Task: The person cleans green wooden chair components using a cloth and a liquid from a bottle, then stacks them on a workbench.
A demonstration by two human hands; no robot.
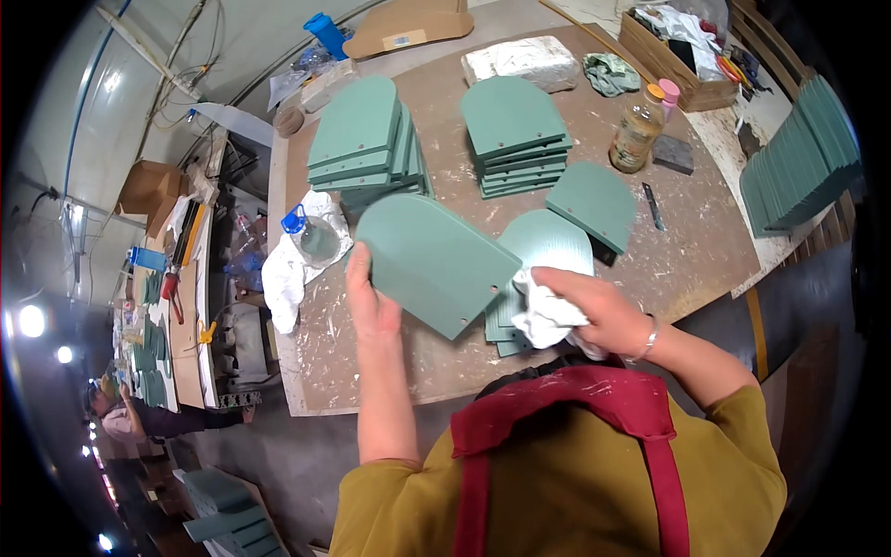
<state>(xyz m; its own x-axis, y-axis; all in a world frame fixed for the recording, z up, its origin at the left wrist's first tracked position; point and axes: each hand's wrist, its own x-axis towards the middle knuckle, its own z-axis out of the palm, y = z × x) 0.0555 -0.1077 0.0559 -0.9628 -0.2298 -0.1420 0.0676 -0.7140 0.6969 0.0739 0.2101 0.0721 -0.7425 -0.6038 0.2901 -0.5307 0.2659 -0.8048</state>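
Note:
My left hand (373, 302) grips a green round-topped panel (432, 260) by its left edge and holds it tilted above the table. Two small holes show along the panel's straight end. In my right hand (594, 311) is a crumpled white cloth (546, 311), close to the panel's holed corner. Beneath and to the right lies a small stack of similar panels (549, 243), partly hidden by the held panel and the cloth. Another green panel (594, 206) rests at an angle just beyond that stack, on something dark.
Two taller panel stacks (357, 121) (515, 121) stand at the back. A blue-capped bottle (320, 241) sits on a white rag (283, 283) at left. On the right are a yellow-capped bottle (636, 135), a dark block (673, 154) and a dark strip (653, 206). A person (125, 418) stands far left.

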